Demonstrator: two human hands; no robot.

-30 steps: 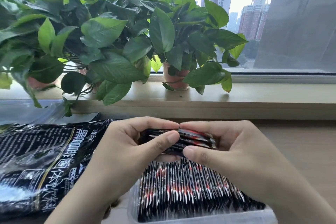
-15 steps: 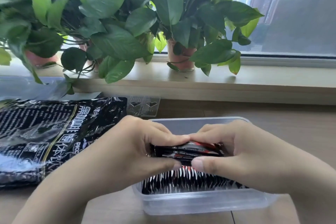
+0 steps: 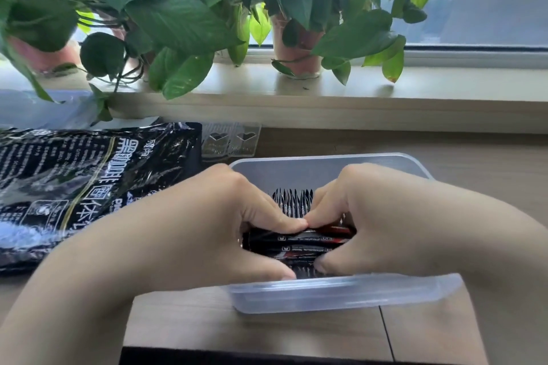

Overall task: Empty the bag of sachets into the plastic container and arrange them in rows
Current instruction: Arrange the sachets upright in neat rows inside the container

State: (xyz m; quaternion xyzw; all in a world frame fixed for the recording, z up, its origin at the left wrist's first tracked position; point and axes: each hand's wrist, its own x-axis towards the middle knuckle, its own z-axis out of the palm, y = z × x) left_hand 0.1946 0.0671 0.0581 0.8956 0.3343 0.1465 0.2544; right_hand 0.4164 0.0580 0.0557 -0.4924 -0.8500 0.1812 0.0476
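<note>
A clear plastic container [image 3: 341, 293] stands on the wooden table in front of me. Both hands reach into it. My left hand [image 3: 225, 228] and my right hand [image 3: 370, 219] grip a small stack of black-and-red sachets [image 3: 308, 241] from either end, low inside the container. Behind the stack, a row of upright sachets [image 3: 292, 198] shows between my fingers. The black sachet bag [image 3: 89, 181] lies flat on the table to the left.
A wooden window sill [image 3: 326, 92] with potted green plants [image 3: 178, 9] runs along the back. A clear plastic piece [image 3: 231, 142] lies behind the bag. Bare table shows right of the container. A dark edge [image 3: 237, 357] borders the table's front.
Both hands have lowered the stack of sachets from above the container down into it. The camera has tilted downward, so the container sits higher in view.
</note>
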